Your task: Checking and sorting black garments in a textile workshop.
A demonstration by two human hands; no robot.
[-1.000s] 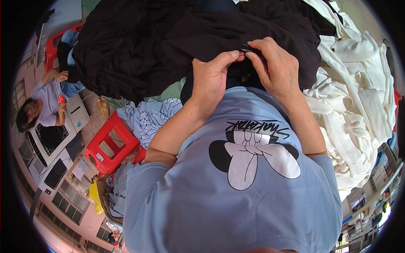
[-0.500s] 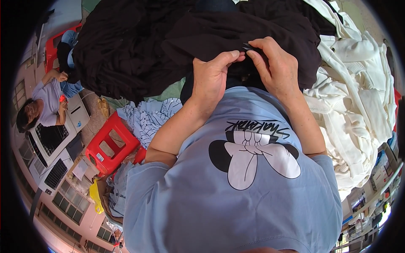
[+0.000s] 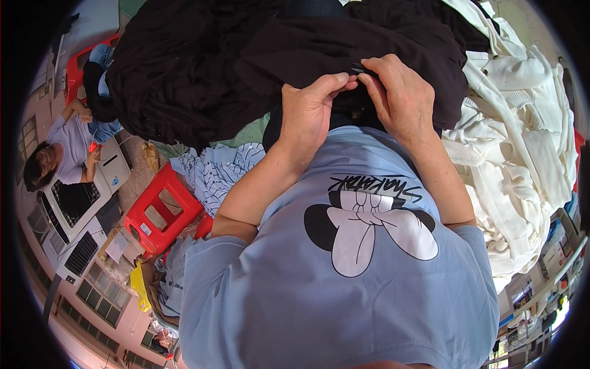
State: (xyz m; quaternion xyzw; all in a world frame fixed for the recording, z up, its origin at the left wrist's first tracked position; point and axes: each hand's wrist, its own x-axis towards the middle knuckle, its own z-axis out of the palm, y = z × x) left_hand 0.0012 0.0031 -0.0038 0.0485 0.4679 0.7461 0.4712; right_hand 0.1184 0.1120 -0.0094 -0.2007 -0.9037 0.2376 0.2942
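Observation:
A big heap of black garments lies in front of me. My left hand and my right hand meet at the near edge of one black garment. Both pinch a small dark part of its fabric between thumb and fingers, fingertips almost touching. What exactly sits between the fingertips is too small to tell. My forearms come up from my light blue printed shirt.
A pile of white garments lies to the right. A blue-and-white striped cloth and a red plastic stool are at lower left. A seated person is at far left by white machines.

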